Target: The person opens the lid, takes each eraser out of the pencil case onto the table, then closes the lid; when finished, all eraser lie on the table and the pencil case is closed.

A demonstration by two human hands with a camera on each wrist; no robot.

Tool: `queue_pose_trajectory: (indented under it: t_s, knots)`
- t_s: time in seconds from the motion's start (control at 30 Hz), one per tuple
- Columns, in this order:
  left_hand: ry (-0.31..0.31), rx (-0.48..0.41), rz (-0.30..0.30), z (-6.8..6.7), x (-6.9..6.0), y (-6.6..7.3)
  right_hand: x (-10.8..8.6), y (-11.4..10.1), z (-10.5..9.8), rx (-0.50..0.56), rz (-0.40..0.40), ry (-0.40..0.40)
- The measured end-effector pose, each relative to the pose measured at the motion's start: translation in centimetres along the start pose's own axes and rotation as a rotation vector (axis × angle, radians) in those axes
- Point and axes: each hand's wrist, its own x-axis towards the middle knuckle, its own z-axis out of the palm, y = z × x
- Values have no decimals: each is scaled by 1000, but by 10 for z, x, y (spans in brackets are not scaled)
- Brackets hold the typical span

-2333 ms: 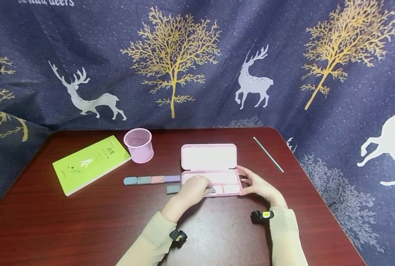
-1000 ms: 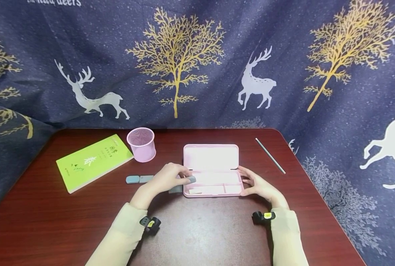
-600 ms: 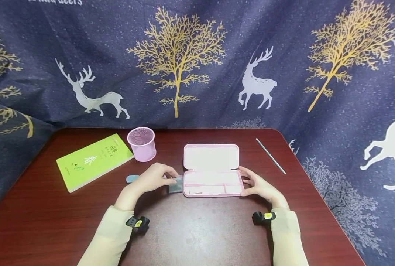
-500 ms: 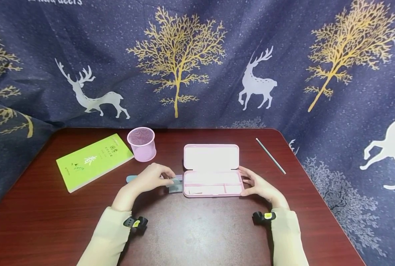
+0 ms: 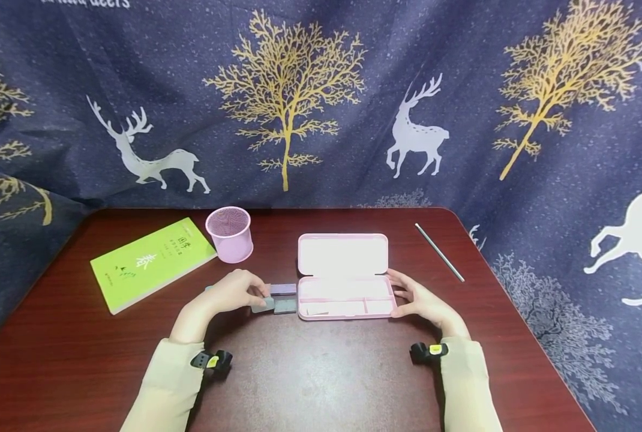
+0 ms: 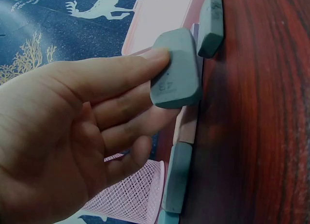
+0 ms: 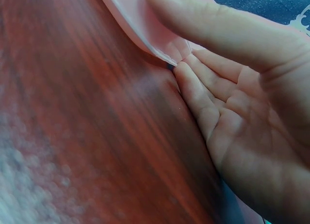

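Observation:
In the head view my left hand [image 5: 226, 294] pinches a grey-green eraser [image 5: 263, 305] between thumb and fingers, low over the table. The left wrist view shows this eraser [image 6: 175, 71] has rounded corners and faint printing. Just right of it lies another grey-green eraser [image 5: 285, 306]. Behind runs a row with a purple eraser [image 5: 283, 290] and a salmon one [image 6: 185, 127]; my hand hides part of it. My right hand [image 5: 420, 300] grips the right end of an open pink pencil case [image 5: 348, 318], fingers and thumb about its edge.
A small pale piece [image 5: 317, 312] lies in the case's front left compartment. A pink mesh pen holder [image 5: 230, 240] and a green book [image 5: 153, 264] stand and lie at the left. Beyond the right hand lies a pencil [image 5: 440, 253].
The left hand has lifted the eraser out of the case and carried it left, beside the other grey-green eraser. The right hand stays on the case.

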Motion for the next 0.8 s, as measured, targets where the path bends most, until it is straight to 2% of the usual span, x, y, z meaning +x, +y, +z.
queue_pose_trajectory:
  t_s: [0.27, 0.5, 0.67, 0.8]
  knots:
    - [-1, 21, -26, 3, -1, -3, 0, -1, 0, 4, 17, 1]
    - [2, -9, -25, 7, 0, 0, -1, -2, 0, 4, 29, 5]
    - [8, 21, -38, 7, 1, 1, -1, -1, 0, 6, 20, 7]
    - [42, 63, -46, 7, 1, 2, 0, -1, 1, 8, 10, 10]
